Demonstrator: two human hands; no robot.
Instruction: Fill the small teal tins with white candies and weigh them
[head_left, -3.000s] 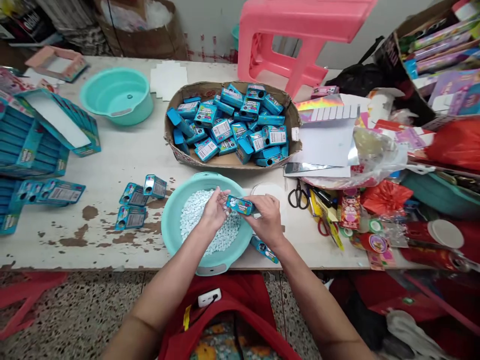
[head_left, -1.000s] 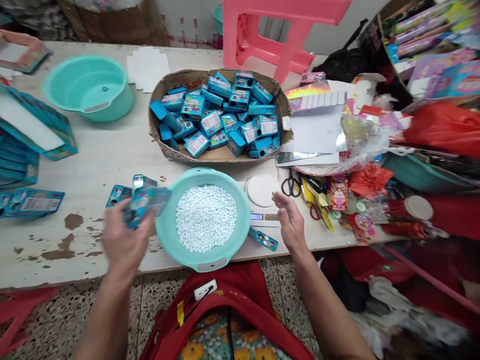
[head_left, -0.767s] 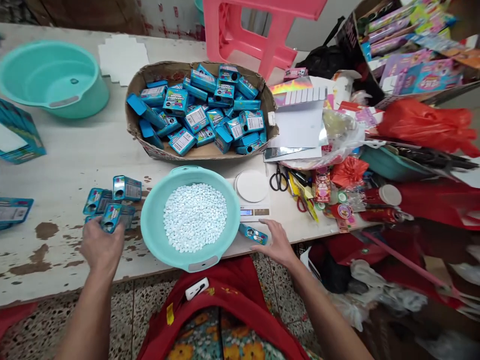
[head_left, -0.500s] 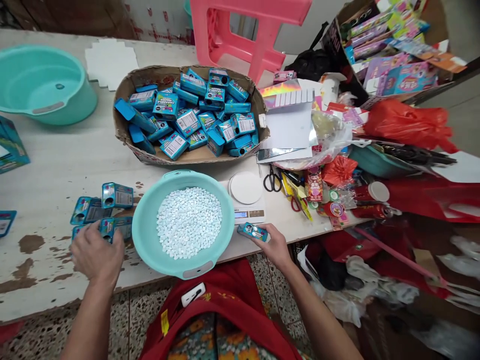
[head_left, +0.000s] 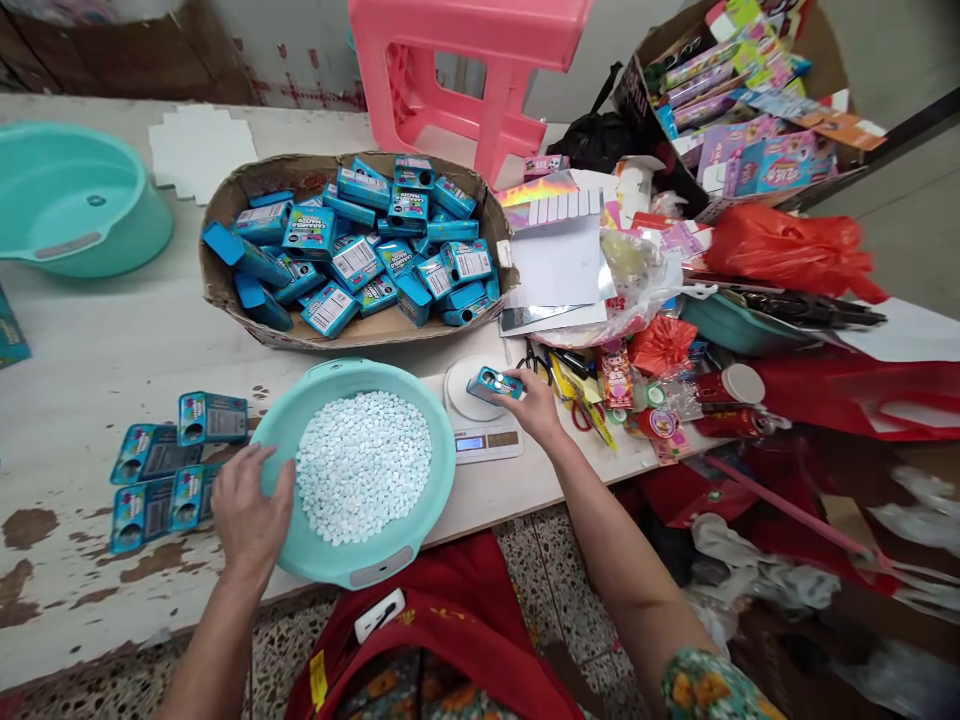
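Note:
In my right hand (head_left: 535, 405) is a small blue candy box (head_left: 495, 384), pinched between the fingers over the round white plate of a digital scale (head_left: 487, 442). Whether the box touches the plate I cannot tell. White candies show at its opening. My left hand (head_left: 253, 500) hovers by the left rim of a turquoise basin (head_left: 442, 490), fingers spread and holding nothing. Small white candies (head_left: 364, 465) lie heaped in that basin. To the left of this hand several flat blue boxes with round holes (head_left: 154, 452) lie on the table.
A cut-down cardboard box (head_left: 281, 335) full of blue candy boxes stands behind the basin. Another turquoise basin (head_left: 139, 235) sits at far left. Scissors and pens (head_left: 585, 385) lie right of the scale. A pink stool (head_left: 491, 120) stands at the back.
My right hand has carried the small candy box up from the table's front edge to over the scale. My left hand has left the flat boxes and moved right to the basin's rim.

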